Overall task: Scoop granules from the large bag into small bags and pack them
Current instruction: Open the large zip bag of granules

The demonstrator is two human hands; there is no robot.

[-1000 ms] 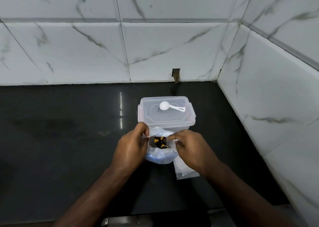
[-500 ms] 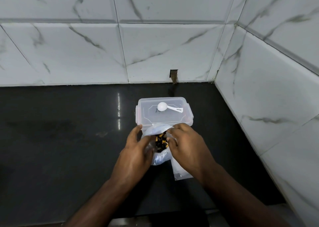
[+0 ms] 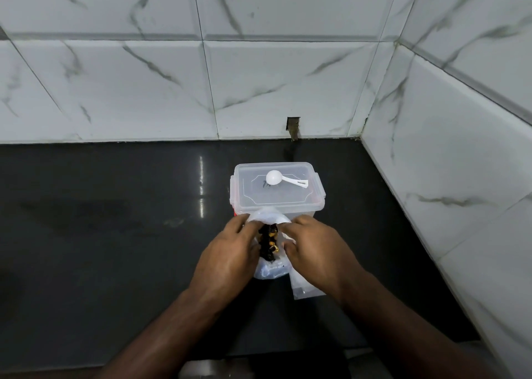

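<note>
A home kitchen corner is suggested by the polished black countertop [image 3: 115, 234] and marble-veined wall tiles [image 3: 144, 85] behind it.

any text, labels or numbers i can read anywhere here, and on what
No text here can be read.
Container lid: a small dark mark beside the white scoop, too blurred to read.
Bag held by the left hand and right hand: black and yellow contents, no legible print.
Flat small bags: no print visible.
</note>
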